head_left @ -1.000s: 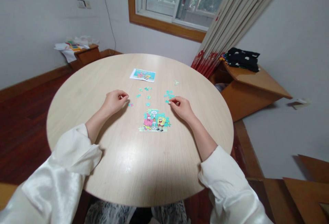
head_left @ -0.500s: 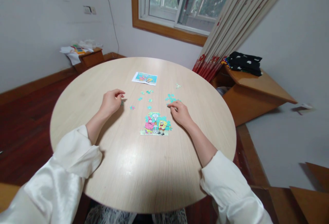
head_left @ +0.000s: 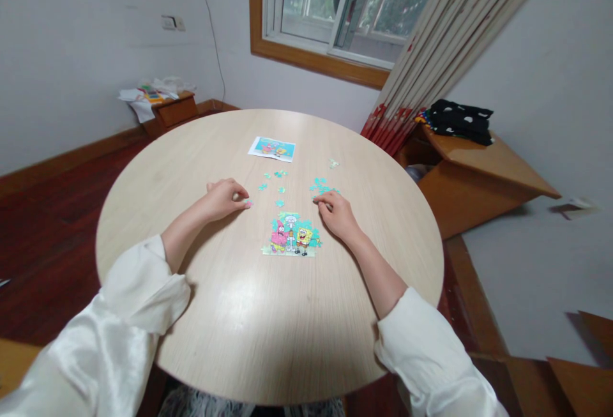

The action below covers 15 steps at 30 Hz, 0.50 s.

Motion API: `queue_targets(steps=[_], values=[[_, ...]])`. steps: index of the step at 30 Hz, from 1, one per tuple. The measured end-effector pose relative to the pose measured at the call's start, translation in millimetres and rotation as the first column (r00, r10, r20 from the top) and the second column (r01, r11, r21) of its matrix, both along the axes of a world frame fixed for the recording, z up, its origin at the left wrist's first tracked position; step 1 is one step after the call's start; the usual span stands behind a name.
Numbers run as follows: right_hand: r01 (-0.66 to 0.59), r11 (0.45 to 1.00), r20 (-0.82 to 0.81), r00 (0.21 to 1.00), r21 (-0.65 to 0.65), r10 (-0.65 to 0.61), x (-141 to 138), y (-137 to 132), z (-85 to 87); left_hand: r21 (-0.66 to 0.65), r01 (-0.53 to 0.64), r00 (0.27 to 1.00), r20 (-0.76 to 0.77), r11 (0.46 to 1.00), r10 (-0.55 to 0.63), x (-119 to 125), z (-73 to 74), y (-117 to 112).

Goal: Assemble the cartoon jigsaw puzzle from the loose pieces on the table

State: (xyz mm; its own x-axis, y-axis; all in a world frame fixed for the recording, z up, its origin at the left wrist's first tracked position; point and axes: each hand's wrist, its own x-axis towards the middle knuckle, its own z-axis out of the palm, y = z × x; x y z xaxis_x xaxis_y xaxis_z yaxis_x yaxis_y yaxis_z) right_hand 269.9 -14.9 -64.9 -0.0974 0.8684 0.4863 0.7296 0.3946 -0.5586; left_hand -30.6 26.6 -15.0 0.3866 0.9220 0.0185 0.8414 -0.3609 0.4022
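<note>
My left hand (head_left: 221, 200) is at the left of the loose pieces, thumb and forefinger closed on a small pink and blue puzzle piece (head_left: 248, 202). My right hand (head_left: 336, 211) rests on the table with its fingers curled together, the forefinger pointing left. What lies under those fingers, if anything, is hidden. Just beyond it is a cluster of turquoise puzzle pieces (head_left: 322, 186). Between the hands and nearer to me lies a partly joined jigsaw puzzle (head_left: 291, 235) with a pink, a pale and a yellow cartoon figure. Several loose puzzle pieces (head_left: 280, 203) lie above it.
A printed reference picture (head_left: 272, 148) lies at the far side of the round wooden table (head_left: 230, 327). A pale puzzle piece or pieces (head_left: 334, 163) lie to the far right. Beyond the table are a tilted wooden cabinet (head_left: 483, 181) with dark folded cloth (head_left: 460, 120), and a curtain (head_left: 421, 53).
My left hand has moved right and slightly toward me, reaching the pink and blue puzzle piece. My right hand stays in place. The whole view has shifted slightly.
</note>
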Motion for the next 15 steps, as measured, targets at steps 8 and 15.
queue_targets(steps=[8, 15], values=[[-0.003, 1.000, -0.013, 1.000, -0.028, 0.003, 0.5, -0.1, 1.7, 0.000, 0.018, 0.998, 0.054, 1.000, -0.018, 2.4, -4.1, -1.4], [0.003, 1.000, -0.020, 1.000, -0.012, -0.003, -0.7, -0.6, 0.9, -0.150, 0.137, 0.871, 0.489, 0.979, -0.047, 22.7, -9.3, -11.7]])
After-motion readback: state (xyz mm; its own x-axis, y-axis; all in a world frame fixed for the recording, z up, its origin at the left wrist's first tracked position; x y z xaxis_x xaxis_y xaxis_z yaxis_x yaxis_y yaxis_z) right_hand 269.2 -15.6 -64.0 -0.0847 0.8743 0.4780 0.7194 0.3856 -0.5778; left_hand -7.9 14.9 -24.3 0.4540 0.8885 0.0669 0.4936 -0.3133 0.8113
